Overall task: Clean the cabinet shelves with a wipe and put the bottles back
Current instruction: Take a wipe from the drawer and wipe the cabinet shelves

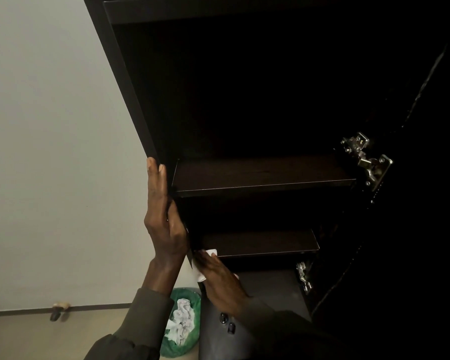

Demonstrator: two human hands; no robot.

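Wipe (205,266) first: a small white sheet, crumpled under the right hand (220,278) at the front left corner of the lower shelf (265,242). The right fingers (205,258) lie fairly straight over it and press it against the cabinet edge; only its corners show above and below the hand. It looks thin, soft and light, probably damp, so it should fold to whatever shape the hand gives it and may bunch or tear if dragged hard over a sharp board edge. A flat palm with spread fingers suits it better than a pinch.

Below and nearer, a green-lined waste bin (190,307) holds used white wipes on the floor.

Just left of the wipe, the left hand (164,224) rests flat and upright against the front edge of the cabinet's side panel (130,100), fingers extended and gripping nothing, seemingly steadying the body.

Further in, the middle shelf (263,175) is bare and dark, a stiff board. At right, metal hinges (366,157) join the open door (413,203). No bottles are in view, so putting them back is likely yet to come.
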